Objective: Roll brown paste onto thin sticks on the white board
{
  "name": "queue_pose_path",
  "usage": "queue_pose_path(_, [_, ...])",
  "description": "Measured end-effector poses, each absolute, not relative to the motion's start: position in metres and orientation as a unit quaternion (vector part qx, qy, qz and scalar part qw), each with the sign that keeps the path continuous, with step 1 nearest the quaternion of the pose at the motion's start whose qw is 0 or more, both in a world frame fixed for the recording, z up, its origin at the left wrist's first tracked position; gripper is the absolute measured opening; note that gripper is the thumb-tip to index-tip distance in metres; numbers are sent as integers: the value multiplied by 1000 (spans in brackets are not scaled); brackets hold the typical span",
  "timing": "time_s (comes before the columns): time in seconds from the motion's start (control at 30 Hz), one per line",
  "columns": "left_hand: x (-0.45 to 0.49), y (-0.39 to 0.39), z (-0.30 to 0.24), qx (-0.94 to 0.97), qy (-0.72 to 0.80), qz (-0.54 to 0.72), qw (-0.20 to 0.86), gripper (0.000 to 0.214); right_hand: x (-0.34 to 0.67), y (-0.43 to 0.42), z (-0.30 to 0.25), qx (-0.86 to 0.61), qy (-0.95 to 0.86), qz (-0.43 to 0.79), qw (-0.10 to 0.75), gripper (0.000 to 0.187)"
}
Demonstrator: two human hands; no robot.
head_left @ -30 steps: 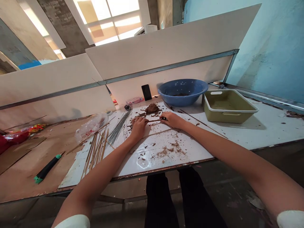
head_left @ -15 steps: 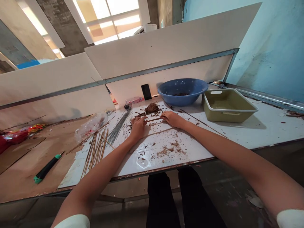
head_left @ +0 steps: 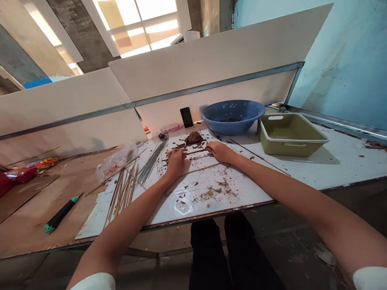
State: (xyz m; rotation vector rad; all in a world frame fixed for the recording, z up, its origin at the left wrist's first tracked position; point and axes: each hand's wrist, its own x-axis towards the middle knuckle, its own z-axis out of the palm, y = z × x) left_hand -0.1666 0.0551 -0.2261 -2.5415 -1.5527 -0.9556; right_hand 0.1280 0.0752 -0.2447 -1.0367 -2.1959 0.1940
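My left hand (head_left: 177, 163) and my right hand (head_left: 220, 152) lie palm down on a white board (head_left: 193, 205), pressing on either end of a thin stick coated in brown paste (head_left: 196, 152). Just beyond them sits a lump of brown paste (head_left: 193, 138), with crumbs scattered around it. A bundle of bare wooden sticks (head_left: 122, 193) lies to the left of my left forearm. Past my left hand lies a sheaf of thin grey sticks (head_left: 151, 161). A long thin stick (head_left: 202, 170) lies just below my hands.
A blue bowl (head_left: 232, 117) and an olive tray with a white rim (head_left: 290, 135) stand at the back. Nearby are a phone (head_left: 186, 117) leaning on a white partition (head_left: 211, 86) and a plastic bag (head_left: 116, 163). A green-handled tool (head_left: 62, 215) lies on the wooden surface to the left.
My right hand has shifted slightly to the right along the coated stick. My left hand stays almost in place. The lump of paste has not moved.
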Motion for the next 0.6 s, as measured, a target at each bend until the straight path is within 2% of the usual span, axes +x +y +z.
queue_pose_path(0.13, [-167,54,-226,-812,-492,-314,24,34,128,74,-244,-395,-845,78,351,14])
queue_pose_path(0.3, [-167,55,-226,-806,-505,-309,8,38,128,74,-245,-404,-844,72,345,17])
queue_pose_path(0.43, [-167,55,-227,-799,-506,-324,26,35,128,74,-246,-408,-841,72,348,12])
queue_pose_path(0.6, [-166,57,-227,-793,-519,-319,11,35,127,73,-245,-411,-841,67,346,17])
